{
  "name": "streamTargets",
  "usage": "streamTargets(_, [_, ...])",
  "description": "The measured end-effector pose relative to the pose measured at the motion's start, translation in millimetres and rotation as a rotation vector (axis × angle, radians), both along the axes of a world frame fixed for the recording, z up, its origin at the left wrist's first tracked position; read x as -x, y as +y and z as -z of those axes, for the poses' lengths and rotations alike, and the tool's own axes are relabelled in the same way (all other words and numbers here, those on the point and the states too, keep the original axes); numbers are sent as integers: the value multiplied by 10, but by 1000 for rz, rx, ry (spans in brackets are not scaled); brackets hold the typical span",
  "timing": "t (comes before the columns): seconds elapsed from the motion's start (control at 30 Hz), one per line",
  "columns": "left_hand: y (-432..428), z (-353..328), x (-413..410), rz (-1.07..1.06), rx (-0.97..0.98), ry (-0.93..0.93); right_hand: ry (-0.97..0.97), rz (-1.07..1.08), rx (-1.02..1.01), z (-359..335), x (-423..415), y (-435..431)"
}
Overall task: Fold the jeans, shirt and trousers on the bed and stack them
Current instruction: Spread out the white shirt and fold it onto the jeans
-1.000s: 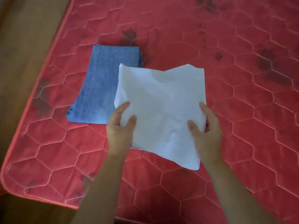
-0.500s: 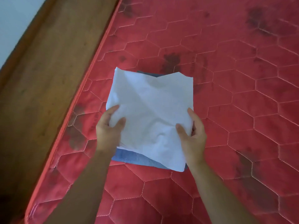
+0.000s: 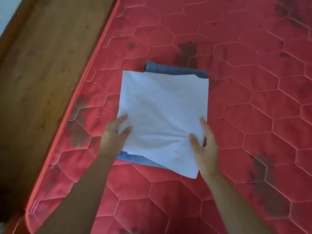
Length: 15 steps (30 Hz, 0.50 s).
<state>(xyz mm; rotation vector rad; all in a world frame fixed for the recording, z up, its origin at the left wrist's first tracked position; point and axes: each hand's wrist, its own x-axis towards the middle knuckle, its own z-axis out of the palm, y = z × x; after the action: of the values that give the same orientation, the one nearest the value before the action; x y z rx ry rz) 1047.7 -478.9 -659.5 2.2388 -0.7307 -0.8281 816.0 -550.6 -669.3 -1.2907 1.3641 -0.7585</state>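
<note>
A folded white shirt [image 3: 162, 119] lies atop folded jeans [image 3: 175, 70] on the red quilted bed [image 3: 253, 98], near its left edge. The left hand [image 3: 113, 137] and right hand [image 3: 205, 146] pinch the shirt's near side edges, fingers closed on cloth. Light, limp fabric likely sags unless gripped at both sides.

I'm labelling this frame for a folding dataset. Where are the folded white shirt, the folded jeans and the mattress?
folded white shirt [image 3: 162, 112]: head view, middle of its top face.
folded jeans [image 3: 175, 70]: head view, far edge showing beyond the shirt.
mattress [image 3: 253, 115]: head view, bare red quilted surface right of the stack.
</note>
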Motion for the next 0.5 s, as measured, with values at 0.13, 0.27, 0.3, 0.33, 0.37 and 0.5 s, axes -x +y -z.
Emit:
streamTargets(0.13, [45,2,0,109,-90,-221,62,-55,1,-29,83,54])
streamTargets(0.27, [158,-192,201,166,-82,-504,170,-37,-14,-152,251,213])
streamTargets(0.3, [181,-268,314,180,-57,-538,194,-34,-18,-200,318,268])
streamTargets(0.33, [203,-343,451,203,-32,-567,210,-31,-15,-255,399,323])
streamTargets(0.37, [221,-417,611,234,-5,-597,228,-24,-8,-320,493,377])
streamTargets(0.5, [244,-681,1391,416,92,-628,341,24,-7,-639,1044,571])
